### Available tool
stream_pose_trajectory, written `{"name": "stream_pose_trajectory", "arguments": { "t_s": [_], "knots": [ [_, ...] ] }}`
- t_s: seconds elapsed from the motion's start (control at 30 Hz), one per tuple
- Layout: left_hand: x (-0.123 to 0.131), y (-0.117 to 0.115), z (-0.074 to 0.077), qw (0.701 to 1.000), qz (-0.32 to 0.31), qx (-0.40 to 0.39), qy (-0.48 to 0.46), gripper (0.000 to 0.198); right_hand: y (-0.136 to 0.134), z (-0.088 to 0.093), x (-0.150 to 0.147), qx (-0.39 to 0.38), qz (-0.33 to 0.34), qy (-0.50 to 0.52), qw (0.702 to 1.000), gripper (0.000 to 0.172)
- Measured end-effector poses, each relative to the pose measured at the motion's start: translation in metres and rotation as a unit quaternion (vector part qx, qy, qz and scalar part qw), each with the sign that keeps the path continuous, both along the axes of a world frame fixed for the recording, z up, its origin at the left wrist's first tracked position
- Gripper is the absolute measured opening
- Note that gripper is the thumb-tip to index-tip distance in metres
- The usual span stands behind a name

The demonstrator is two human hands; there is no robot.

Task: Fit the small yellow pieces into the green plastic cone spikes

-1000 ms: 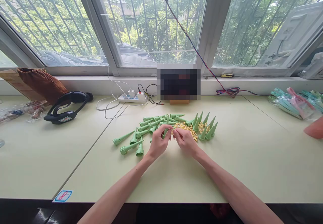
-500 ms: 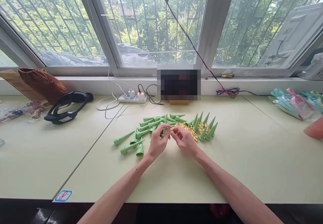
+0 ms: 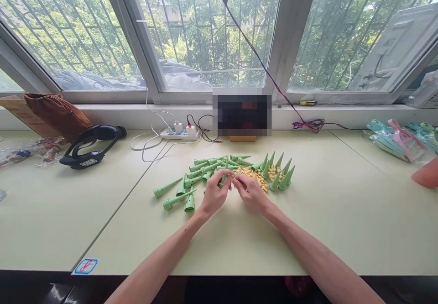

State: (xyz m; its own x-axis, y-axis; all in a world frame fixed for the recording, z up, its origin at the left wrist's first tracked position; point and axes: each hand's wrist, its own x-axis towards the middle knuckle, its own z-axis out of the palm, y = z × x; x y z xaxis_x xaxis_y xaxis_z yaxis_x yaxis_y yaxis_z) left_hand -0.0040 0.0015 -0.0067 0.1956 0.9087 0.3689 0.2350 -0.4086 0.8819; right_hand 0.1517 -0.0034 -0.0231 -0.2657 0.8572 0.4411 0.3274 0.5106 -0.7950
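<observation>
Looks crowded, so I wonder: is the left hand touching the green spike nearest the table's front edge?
Apart: the head view shows tabletop between the left hand and that green spike.

pale green table (image 3: pixel 236 244): green cones (image 3: pixel 194 181) lie left of and beyond the left hand (image 3: pixel 215 195); upright cones (image 3: pixel 283 183) and small yellow parts (image 3: pixel 255 174) sit beyond the right hand (image 3: pixel 252 194).
</observation>
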Motion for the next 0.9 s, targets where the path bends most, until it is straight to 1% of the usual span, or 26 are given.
{"name": "stream_pose_trajectory", "arguments": {
  "t_s": [0.23, 0.53, 0.63, 0.8, 0.9],
  "knots": [
    [-0.0003, -0.0007, 0.0012, 1.000, -0.011, 0.014, 0.006, 0.016, 0.0016, -0.0020, 0.0002, -0.011, 0.011, 0.001, 1.000, 0.034],
    [-0.0005, 0.0006, -0.0010, 0.999, -0.024, 0.043, 0.010, 0.014, 0.0030, -0.0055, 0.0001, -0.038, 0.008, 0.001, 0.999, 0.043],
    [-0.0003, 0.0012, -0.0018, 0.999, -0.018, 0.032, 0.003, 0.015, 0.0014, -0.0026, -0.0008, -0.034, -0.003, 0.012, 0.999, 0.039],
    [0.0006, 0.0016, -0.0021, 1.000, 0.002, 0.008, 0.002, 0.017, -0.0015, 0.0022, -0.0008, -0.041, 0.011, 0.037, 0.998, 0.022],
    [0.0009, 0.0013, -0.0015, 1.000, 0.003, 0.003, 0.001, 0.018, -0.0017, 0.0014, -0.0003, -0.037, 0.008, 0.033, 0.999, 0.020]
  ]
}}
